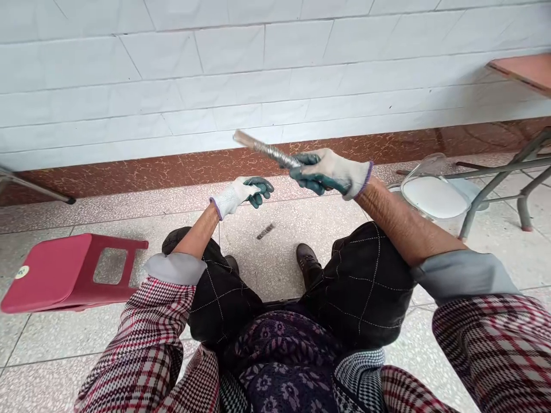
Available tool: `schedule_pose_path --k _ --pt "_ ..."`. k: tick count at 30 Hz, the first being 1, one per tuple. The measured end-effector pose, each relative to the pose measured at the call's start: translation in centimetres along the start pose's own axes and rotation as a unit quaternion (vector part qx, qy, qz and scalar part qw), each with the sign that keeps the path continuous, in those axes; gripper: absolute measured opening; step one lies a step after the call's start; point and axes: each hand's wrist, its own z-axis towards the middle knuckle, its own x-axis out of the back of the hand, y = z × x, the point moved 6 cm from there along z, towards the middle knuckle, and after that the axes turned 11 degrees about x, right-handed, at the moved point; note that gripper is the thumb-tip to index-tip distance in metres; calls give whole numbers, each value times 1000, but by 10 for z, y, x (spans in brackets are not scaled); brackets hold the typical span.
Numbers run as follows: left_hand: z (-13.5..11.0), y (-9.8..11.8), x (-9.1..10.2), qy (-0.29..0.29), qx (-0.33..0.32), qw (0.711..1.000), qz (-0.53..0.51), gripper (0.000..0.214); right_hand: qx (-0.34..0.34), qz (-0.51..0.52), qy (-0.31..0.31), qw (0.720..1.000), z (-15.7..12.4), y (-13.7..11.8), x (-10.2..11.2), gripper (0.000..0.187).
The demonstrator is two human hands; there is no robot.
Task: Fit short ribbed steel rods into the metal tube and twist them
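My right hand (325,172), in a white glove with dark green coated palm and fingers, is closed around a stick (275,154). Its far end is bare and tan, and shiny silvery wrapping, perhaps wire or tape, covers the part nearer my fingers. The stick points up and to the left, held in the air; its near end is hidden in my grip. My left hand (253,192), gloved alike, hovers to the lower left of the stick, apart from it. Its fingers are loosely bent and spread, with nothing visible in them. Below, a small dark flat strip (266,231) lies on the floor.
A red plastic stool (55,269) stands at the left. To the right are a clear bag and a white round item (435,197) beside grey metal legs (495,186). A reddish tabletop (527,71) juts in at upper right. The tiled wall (258,74) rises in front.
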Motion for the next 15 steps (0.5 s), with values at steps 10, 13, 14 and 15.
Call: schedule_pose_path --k 10,13,14,15 --pt "-11 -1 3 27 -31 998 48 18 -21 -484 7 875 49 19 16 33" --pt "-11 5 28 114 -38 987 102 16 -58 -525 -94 844 45 39 9 29" --pt "-11 7 34 128 -44 981 139 16 -63 -504 -119 853 41 44 6 26" --pt "-10 9 37 135 -54 973 178 16 -63 -461 -142 874 37 48 3 23"
